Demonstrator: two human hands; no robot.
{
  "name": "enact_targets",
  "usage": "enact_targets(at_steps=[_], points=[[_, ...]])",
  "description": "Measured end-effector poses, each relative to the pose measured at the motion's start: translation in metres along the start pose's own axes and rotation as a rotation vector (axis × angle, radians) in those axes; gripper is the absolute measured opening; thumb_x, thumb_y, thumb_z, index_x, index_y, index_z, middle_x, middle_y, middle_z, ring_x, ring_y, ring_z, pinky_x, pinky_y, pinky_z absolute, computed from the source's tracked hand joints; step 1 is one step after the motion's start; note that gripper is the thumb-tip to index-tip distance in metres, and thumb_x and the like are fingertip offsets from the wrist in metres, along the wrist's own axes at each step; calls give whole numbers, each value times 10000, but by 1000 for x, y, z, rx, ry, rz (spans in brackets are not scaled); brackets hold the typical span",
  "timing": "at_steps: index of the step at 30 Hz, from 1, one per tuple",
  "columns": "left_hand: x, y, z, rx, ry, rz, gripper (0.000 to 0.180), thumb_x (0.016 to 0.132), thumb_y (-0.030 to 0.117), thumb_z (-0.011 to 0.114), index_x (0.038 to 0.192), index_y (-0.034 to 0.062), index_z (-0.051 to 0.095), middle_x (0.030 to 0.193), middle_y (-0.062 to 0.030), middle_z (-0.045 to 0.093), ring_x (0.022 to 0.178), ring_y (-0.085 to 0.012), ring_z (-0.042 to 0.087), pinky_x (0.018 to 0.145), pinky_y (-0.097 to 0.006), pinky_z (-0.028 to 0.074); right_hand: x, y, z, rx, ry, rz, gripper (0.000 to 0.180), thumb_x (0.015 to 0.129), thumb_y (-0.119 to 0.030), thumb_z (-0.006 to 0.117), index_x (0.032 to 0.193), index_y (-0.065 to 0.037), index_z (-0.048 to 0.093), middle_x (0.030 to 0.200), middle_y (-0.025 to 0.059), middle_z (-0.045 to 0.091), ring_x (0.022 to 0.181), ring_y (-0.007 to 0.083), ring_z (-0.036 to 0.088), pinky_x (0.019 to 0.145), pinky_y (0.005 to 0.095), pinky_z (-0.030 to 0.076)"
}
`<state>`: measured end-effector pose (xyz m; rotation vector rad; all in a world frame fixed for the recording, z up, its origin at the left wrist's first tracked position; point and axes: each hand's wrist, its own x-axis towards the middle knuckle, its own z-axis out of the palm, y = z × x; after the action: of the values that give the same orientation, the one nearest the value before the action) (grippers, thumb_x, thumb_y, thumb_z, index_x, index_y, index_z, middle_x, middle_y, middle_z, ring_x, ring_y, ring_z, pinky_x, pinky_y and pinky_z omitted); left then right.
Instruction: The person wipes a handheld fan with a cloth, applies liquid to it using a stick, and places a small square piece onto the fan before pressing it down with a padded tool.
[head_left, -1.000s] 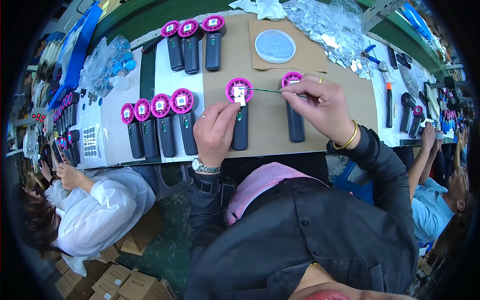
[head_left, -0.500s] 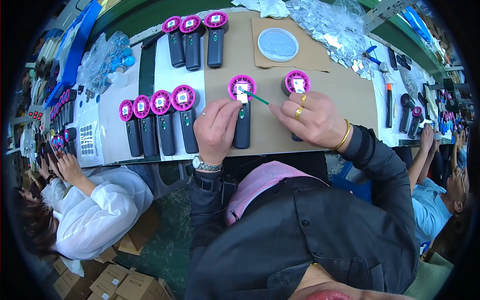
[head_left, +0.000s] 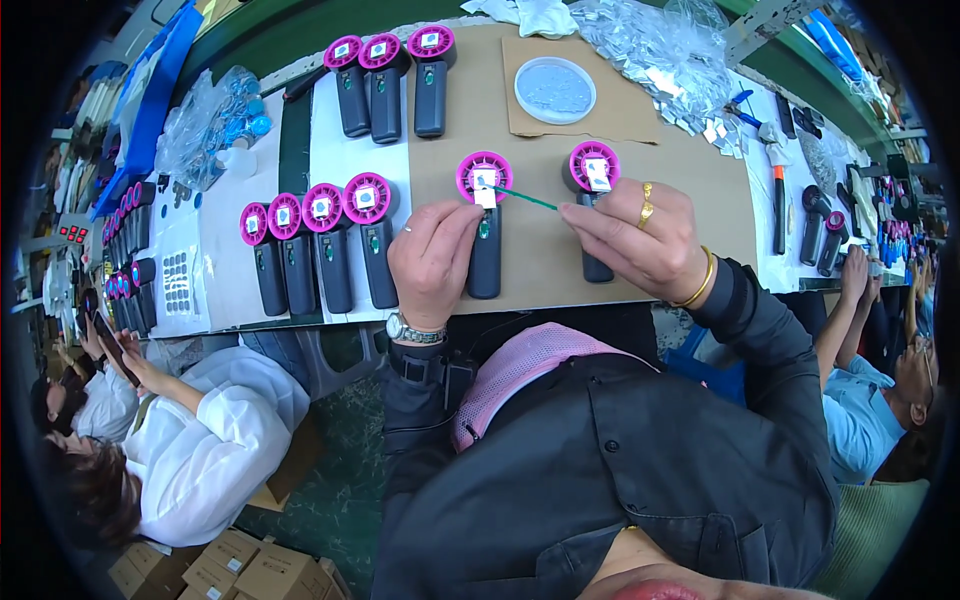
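Observation:
A handheld fan with a dark grey handle (head_left: 485, 268) and a pink round head lies in front of me. My left hand (head_left: 430, 262), fingers pinched, is at a small white square piece (head_left: 485, 197) at the lower edge of its head. Another white square (head_left: 484, 177) lies on the hub. My right hand (head_left: 645, 240) grips a thin green stick (head_left: 528, 200), whose tip reaches the white pieces. Partly behind my right hand lies a second fan (head_left: 597, 262), with a grey-smeared white square on its hub.
Several similar fans (head_left: 375, 265) lie to the left and at the back. A round tub of grey-blue paste (head_left: 556, 88) stands on cardboard (head_left: 620, 108). Bags with white squares (head_left: 665, 60) lie at the back right. Co-workers sit at both sides, one in white (head_left: 225, 430).
My right hand has moved right, and the stick's tip has shifted from the hub toward the lower white piece. My left hand stays put. The co-worker at left has shifted position.

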<state>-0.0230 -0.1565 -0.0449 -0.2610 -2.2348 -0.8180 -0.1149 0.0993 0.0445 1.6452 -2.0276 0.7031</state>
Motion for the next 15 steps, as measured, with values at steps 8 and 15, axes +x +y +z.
enact_targets(at_steps=[8,15], points=[[2,3,2,-9,39,-44,225,806,-25,837,1003,20,739,936,-110,723,824,-290,715,661,-385,556,-8,3,10,22,-7,-48,382,693,-4,815,1071,13,762,769,45,546,652,204,596,529,353,464],[1,2,6,-29,75,-67,234,802,-35,848,998,18,732,923,-122,716,790,-293,704,637,-382,543,-8,4,9,-3,-41,-97,400,672,-26,750,1069,15,761,751,34,492,633,178,567,515,338,456]])
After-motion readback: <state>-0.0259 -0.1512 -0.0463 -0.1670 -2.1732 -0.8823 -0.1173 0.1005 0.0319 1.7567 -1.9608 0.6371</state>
